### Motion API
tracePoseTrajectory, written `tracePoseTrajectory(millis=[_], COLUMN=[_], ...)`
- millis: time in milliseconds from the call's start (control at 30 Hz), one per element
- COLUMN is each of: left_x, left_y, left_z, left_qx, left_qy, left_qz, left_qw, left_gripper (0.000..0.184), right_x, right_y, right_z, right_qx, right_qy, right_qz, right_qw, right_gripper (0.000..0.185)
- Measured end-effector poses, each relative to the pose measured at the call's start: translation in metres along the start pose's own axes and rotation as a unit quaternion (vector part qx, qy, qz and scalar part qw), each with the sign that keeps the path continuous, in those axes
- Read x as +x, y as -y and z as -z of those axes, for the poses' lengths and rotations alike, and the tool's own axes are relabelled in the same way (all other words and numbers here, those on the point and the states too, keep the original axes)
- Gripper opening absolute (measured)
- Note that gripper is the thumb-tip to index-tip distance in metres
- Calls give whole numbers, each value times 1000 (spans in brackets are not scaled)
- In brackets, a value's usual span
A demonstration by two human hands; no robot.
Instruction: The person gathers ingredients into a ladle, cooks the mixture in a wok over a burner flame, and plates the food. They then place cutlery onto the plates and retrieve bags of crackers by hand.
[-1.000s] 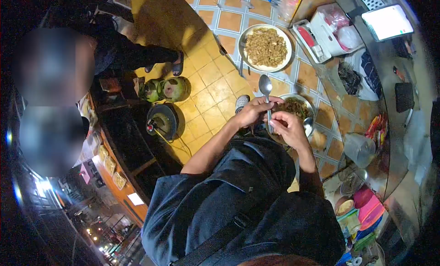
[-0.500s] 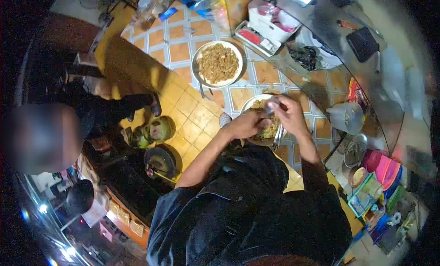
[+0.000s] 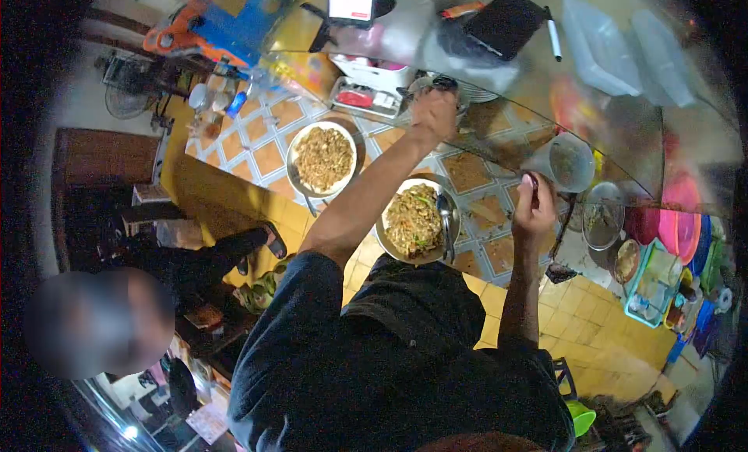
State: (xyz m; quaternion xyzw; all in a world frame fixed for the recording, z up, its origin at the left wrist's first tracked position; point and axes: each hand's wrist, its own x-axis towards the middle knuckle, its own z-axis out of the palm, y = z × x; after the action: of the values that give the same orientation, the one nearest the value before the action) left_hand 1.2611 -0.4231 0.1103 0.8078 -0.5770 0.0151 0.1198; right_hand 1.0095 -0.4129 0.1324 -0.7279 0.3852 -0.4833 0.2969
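Observation:
A plate of fried rice (image 3: 413, 220) lies in front of my body, a spoon (image 3: 444, 208) and a fork resting along its right side. My left hand (image 3: 434, 114) stretches across the table to a black plastic bag (image 3: 445, 82) beside stacked plates. Its fingers are blurred and partly hidden at the bag, so their grip is unclear. Right of the plate, my right hand (image 3: 534, 206) is raised with curled fingers pressed together around something small I cannot make out. A second plate of fried rice (image 3: 323, 160) sits to the left, with cutlery at its lower edge.
A clear plastic container (image 3: 569, 162) and a metal bowl (image 3: 604, 214) stand to the right. Above the tiled table, a glass shelf carries a black case (image 3: 508, 25) and clear boxes (image 3: 598, 54). An open cutlery box (image 3: 365, 99) stands behind. Another person (image 3: 167, 249) is at left.
My hands have parted from above the nearer plate. The left went forward to the black plastic bag, the right moved off to the right. The view has shifted, and the spoon and fork now show clearly.

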Motion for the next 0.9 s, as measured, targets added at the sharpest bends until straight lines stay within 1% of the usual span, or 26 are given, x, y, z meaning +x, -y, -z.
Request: tracePoseTrajectory(millis=[33, 67, 100, 133, 167, 200, 233, 267, 333, 367, 400, 433, 467, 500, 533, 567, 600, 633, 667, 733, 767, 800, 833, 867, 900], left_x=[3, 6, 8, 9, 11, 14, 18, 23, 33, 34, 37, 41, 40, 33, 25, 15, -1, -19, -38, -75, -92, -112, -126, -141, -156], left_y=[0, -1, -6, -9, -10, -11, -12, -6, 11, 14, 19, 22, 23, 23, 23, 28, 32, 36, 39, 48, 44, 51, 59, 67, 72], left_z=[1, 2, 1, 5, 10, 16, 22, 13, -7, 0, 8, 19, 30, 40, 50, 59, 67, 76, 84, 96, 113, 116, 121, 124, 127], left_qx=[-30, -59, -22, -21, -8, 5, -28, -28, 108, 108, 93, 79, 80, 98, 116, 119, 122, 71, 21, -78, -130, -146, -184, -221, -213], left_qy=[11, 24, -20, -14, 19, 52, 74, 76, 65, 66, 35, 2, 2, 11, 19, -87, -88, -121, -154, -184, -227, -196, -200, -207, -213], left_qz=[1, 2, 3, -4, 5, 14, 34, 34, -124, -120, -166, -212, -208, -198, -187, -246, -240, -211, -179, -76, -49, 20, 13, 9, 33], left_qw=[999, 998, 1000, 1000, 1000, 999, 996, 996, 984, 985, 981, 974, 975, 975, 975, 958, 959, 967, 971, 977, 964, 970, 962, 953, 953], left_gripper=[23, 24, 25, 25, 26, 26, 23, 23, 23, 23, 21, 20, 20, 21, 22, 24, 24, 22, 21, 21, 18, 16, 16, 15, 15], right_x=[-3, -3, -4, -6, -6, -3, 0, 3, 14, 19, 25, 32, 40, 41, 50, 62, 73, 78, 82, 92, 100, 102, 100, 99, 92], right_y=[-3, -8, -11, -14, -18, -22, -26, -27, -16, -10, -9, -9, -11, -20, -17, -9, -5, -11, -16, -23, -20, -33, -55, -53, -51], right_z=[7, 11, 15, 19, 20, 21, 20, 20, 18, 15, 10, 4, -3, -14, -22, -32, -43, -58, -71, -95, -102, -112, -124, -136, -143], right_qx=[-36, -37, -52, -67, -67, -84, -101, -118, -125, -132, -130, -94, -58, -5, -3, 23, 50, 14, 23, 30, 39, 50, -2, -52, -41], right_qy=[7, 0, 11, 22, 17, 11, 7, 6, 18, 29, 32, 10, -10, 3, 7, -4, -16, -18, -12, 85, 144, 158, 184, 210, 231], right_qz=[-53, -58, -89, -121, -126, -82, -37, 10, -10, -29, -27, 4, 33, 13, 14, 51, 87, 109, 113, 64, 47, 54, 75, 98, 107], right_qw=[998, 998, 995, 990, 990, 993, 994, 993, 992, 990, 991, 995, 998, 1000, 1000, 998, 995, 994, 993, 994, 988, 985, 980, 971, 966], right_gripper=[16, 16, 17, 18, 18, 18, 18, 17, 17, 17, 17, 17, 18, 19, 19, 19, 19, 19, 19, 21, 23, 23, 25, 28, 28])
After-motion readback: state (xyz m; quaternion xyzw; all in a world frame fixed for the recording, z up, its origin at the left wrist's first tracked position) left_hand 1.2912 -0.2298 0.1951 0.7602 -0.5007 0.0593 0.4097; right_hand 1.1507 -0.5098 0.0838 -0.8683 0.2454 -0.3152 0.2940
